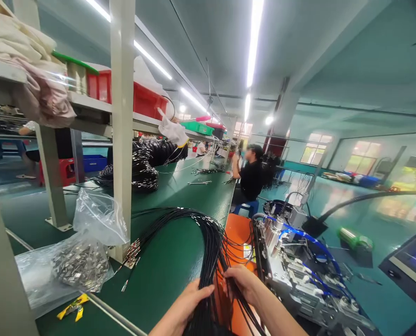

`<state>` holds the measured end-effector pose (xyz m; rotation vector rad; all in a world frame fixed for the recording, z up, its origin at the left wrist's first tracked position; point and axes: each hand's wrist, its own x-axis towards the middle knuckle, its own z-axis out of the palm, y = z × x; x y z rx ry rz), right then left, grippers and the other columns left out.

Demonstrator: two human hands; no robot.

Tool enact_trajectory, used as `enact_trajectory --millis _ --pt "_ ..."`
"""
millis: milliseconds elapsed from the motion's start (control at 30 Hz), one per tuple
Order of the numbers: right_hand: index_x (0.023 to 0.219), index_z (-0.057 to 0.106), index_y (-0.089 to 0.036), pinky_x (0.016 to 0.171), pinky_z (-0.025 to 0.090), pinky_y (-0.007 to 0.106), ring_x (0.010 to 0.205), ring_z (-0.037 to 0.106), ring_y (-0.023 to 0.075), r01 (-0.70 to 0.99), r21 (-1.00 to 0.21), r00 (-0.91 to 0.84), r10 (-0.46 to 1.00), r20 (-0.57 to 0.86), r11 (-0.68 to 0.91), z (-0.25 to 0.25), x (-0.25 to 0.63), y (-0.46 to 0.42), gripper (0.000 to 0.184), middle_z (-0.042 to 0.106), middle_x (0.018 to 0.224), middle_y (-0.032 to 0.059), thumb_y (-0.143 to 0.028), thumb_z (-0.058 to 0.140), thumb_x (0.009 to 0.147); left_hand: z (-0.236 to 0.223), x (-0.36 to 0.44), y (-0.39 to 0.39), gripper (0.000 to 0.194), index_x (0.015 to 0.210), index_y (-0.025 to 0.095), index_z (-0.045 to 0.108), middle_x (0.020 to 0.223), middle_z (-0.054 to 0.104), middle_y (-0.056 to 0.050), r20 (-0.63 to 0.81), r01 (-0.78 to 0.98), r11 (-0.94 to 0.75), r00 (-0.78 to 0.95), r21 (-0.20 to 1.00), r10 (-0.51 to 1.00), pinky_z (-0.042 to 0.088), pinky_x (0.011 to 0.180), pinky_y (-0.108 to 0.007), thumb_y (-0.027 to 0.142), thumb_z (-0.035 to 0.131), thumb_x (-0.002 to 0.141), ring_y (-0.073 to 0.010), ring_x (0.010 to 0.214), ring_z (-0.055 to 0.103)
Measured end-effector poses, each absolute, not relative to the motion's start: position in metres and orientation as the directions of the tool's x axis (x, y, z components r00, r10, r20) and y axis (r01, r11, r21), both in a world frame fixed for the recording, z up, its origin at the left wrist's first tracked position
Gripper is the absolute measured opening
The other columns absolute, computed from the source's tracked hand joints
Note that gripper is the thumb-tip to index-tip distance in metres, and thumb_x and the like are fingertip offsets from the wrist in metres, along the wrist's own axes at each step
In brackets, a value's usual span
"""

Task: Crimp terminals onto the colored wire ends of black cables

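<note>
A thick bundle of thin black cables (210, 242) arches over the green bench and hangs down at its right edge. My left hand (190, 298) is closed round the larger part of the bundle, thumb on top. To the right, my right hand (241, 282) grips several strands of the same cables, held a little apart from the rest. The cable ends with bare metal tips (132, 252) lie on the bench beside a shelf post. The lower part of the bundle leaves the view at the bottom.
On the bench's left sits a plastic bag of small metal parts (81, 266). A big coil of black cables (144, 163) rests behind the post (123, 140). Close on my right stands a machine with blue tubes (299, 266) beside an orange surface (237, 228). A seated person (251, 172) works farther along.
</note>
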<state>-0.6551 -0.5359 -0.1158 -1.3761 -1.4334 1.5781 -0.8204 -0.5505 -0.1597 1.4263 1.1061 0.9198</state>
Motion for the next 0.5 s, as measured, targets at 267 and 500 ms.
enact_trajectory --millis 267,500 --pt "0.067 0.048 -0.018 0.033 0.032 0.016 0.033 0.041 0.0067 0.018 -0.900 -0.322 0.850 -0.417 -0.435 -0.136 -0.615 -0.579 0.016 0.048 0.046 -0.0065 -0.015 0.046 0.051 -0.141 -0.799 -0.567 0.064 0.132 0.018 0.035 0.133 0.037 -0.015 0.214 0.672 -0.329 0.250 0.663 0.944 0.018 0.102 -0.053 0.011 0.045 0.069 -0.0322 0.125 0.027" --pt "0.065 0.055 -0.015 0.047 0.045 0.025 0.041 0.053 0.0131 -0.087 -0.905 -0.409 0.843 -0.348 -0.416 -0.120 -0.603 -0.593 0.024 0.055 0.050 -0.0017 -0.012 0.041 0.046 -0.141 -0.751 -0.550 0.066 0.119 0.027 0.050 0.126 0.052 -0.005 0.267 0.567 -0.758 0.713 0.322 0.648 0.027 0.104 -0.047 0.000 0.045 0.059 -0.0254 0.119 0.042"
